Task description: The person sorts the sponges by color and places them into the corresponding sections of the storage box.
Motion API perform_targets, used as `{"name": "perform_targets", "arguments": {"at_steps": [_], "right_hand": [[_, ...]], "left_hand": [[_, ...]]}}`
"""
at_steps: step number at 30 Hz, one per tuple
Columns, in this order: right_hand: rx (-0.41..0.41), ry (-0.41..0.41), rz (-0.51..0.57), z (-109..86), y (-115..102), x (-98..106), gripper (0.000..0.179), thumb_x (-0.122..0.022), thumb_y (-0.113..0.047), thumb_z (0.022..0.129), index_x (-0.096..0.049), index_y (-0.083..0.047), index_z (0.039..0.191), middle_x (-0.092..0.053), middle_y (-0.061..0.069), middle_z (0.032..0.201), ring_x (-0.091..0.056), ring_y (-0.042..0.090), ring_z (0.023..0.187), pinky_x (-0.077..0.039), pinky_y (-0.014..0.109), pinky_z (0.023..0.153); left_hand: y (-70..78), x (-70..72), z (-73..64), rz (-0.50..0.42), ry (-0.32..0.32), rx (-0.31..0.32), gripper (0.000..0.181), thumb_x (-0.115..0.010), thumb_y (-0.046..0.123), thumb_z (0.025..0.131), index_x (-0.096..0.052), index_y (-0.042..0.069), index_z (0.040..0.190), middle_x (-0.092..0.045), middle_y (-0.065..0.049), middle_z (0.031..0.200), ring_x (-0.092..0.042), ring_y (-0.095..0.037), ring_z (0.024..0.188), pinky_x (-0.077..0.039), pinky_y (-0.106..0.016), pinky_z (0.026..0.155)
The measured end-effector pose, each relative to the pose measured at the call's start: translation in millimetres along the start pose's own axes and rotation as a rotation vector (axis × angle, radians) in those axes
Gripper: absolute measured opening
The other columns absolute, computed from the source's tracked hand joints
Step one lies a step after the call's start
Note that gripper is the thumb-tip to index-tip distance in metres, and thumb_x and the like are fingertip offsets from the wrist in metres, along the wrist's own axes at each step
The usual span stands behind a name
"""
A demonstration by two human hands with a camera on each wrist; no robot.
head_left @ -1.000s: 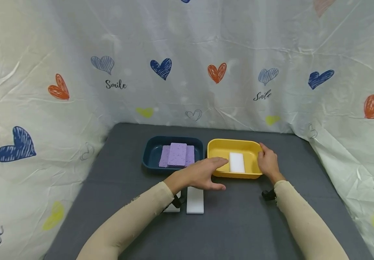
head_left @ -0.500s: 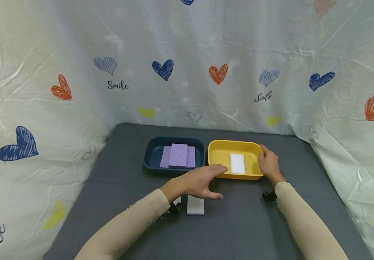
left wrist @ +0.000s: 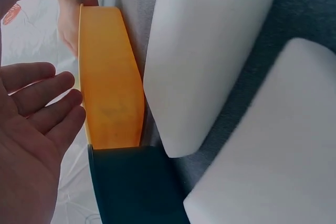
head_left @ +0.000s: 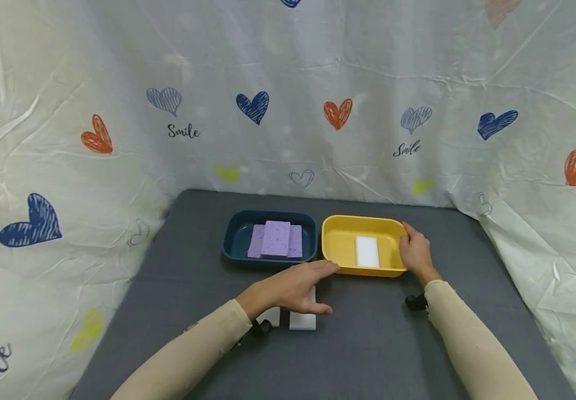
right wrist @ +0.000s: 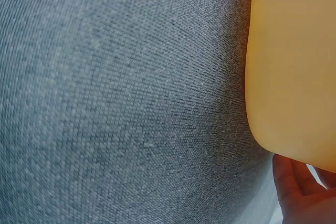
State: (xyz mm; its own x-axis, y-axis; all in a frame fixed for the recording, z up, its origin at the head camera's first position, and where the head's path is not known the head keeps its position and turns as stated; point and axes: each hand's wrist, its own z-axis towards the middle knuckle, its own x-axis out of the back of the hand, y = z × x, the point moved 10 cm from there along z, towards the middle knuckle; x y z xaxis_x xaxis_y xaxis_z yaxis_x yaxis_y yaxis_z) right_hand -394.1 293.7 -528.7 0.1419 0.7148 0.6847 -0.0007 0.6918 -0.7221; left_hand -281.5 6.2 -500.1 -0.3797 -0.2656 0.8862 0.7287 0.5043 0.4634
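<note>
My right hand (head_left: pixel 415 250) grips the right end of a yellow rectangular tray (head_left: pixel 338 241), thumb over the rim. Inside that tray lies one white block (head_left: pixel 367 251) that looks like a melamine sponge. In front of the trays my left hand (head_left: pixel 290 286) hovers with fingers extended and thumb apart, holding nothing. Beneath it, partly hidden, are two white sponge-like blocks, a right one (head_left: pixel 303 322) and a left one (head_left: pixel 271 316). The left wrist view has both blocks large on the cloth, beside the open palm (left wrist: pixel 31 129).
A dark blue tray (head_left: pixel 235 239) stands just left of the yellow one, with purple speckled sponges (head_left: pixel 276 238) overlapping in it. Grey cloth (head_left: pixel 368 344) covers the table. A white curtain (head_left: pixel 288 66) printed with hearts hangs behind and at both sides.
My left hand has drawn back from the yellow tray's front edge, leftward and nearer to me, over the white blocks. My right hand keeps its hold on the tray.
</note>
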Motion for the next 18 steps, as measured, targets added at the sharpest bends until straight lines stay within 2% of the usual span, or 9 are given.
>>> {"name": "perform_targets", "arguments": {"at_steps": [4,10,15,18], "right_hand": [[-0.001,-0.002,-0.003,-0.2,1,0,0.057,-0.032,-0.013,0.113,-0.040,0.003,0.167,-0.048,0.031,0.165,-0.060,0.048,0.134,-0.048,0.064,0.116],[0.005,-0.004,-0.006,-0.2,1,1,0.057,-0.031,-0.013,0.113,-0.039,0.003,0.167,-0.047,0.032,0.165,-0.059,0.048,0.133,-0.048,0.064,0.116],[0.010,-0.004,-0.006,-0.6,0,1,0.057,-0.031,-0.012,0.113,-0.039,0.004,0.167,-0.047,0.032,0.165,-0.060,0.048,0.130,-0.049,0.064,0.114],[0.002,-0.006,-0.004,-0.4,1,1,0.057,-0.031,-0.013,0.113,-0.039,0.003,0.167,-0.047,0.032,0.166,-0.059,0.048,0.134,-0.048,0.064,0.116]], "left_hand": [[-1.2,-0.1,-6.2,-0.016,0.002,-0.003,0.094,-0.078,0.056,0.096,-0.040,0.011,0.170,-0.042,-0.004,0.176,-0.041,-0.021,0.162,-0.038,-0.045,0.131],[-10.1,-4.5,-15.4,-0.033,-0.018,0.056,0.095,-0.078,0.059,0.095,-0.042,0.013,0.170,-0.041,-0.002,0.176,-0.040,-0.022,0.164,-0.038,-0.047,0.131],[-20.3,-10.0,-22.8,-0.014,-0.028,0.101,0.096,-0.080,0.058,0.094,-0.043,0.011,0.169,-0.043,-0.003,0.175,-0.041,-0.022,0.163,-0.038,-0.048,0.131],[-24.5,-11.8,-26.8,0.000,-0.033,0.115,0.097,-0.081,0.058,0.093,-0.044,0.010,0.168,-0.045,-0.004,0.174,-0.042,-0.023,0.162,-0.038,-0.048,0.132]]}}
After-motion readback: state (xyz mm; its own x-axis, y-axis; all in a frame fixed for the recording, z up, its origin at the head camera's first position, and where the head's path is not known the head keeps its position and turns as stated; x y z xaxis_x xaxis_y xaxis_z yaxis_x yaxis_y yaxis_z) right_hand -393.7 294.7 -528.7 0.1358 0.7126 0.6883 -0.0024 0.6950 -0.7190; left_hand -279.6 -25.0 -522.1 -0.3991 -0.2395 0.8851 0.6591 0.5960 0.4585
